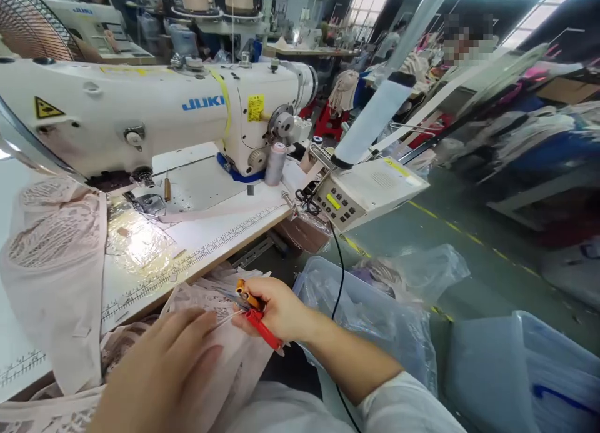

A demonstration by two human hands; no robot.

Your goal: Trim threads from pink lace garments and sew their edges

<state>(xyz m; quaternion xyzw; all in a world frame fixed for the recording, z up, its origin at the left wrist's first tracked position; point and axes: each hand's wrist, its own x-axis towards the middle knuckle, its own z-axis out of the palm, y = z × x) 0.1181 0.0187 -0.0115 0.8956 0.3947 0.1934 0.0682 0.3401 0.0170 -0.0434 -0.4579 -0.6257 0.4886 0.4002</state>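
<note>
My right hand (276, 308) is closed around small thread snips (257, 317) with red and orange handles, their blades pointing left at a thin strip of pale pink lace fabric (225, 358) on my lap. My left hand (164, 377) lies flat on that fabric, fingers stretched out and together, pressing it down just left of the snips. More of the same pink lace (51, 258) hangs over the near edge of the sewing table (220, 239) at the left.
A white JUKI sewing machine (154, 108) stands on the table, with a grey thread cone (275, 164) and a control box (365, 192) at its right end. Plastic-lined bins (375, 308) sit on the floor to my right. A person works far back.
</note>
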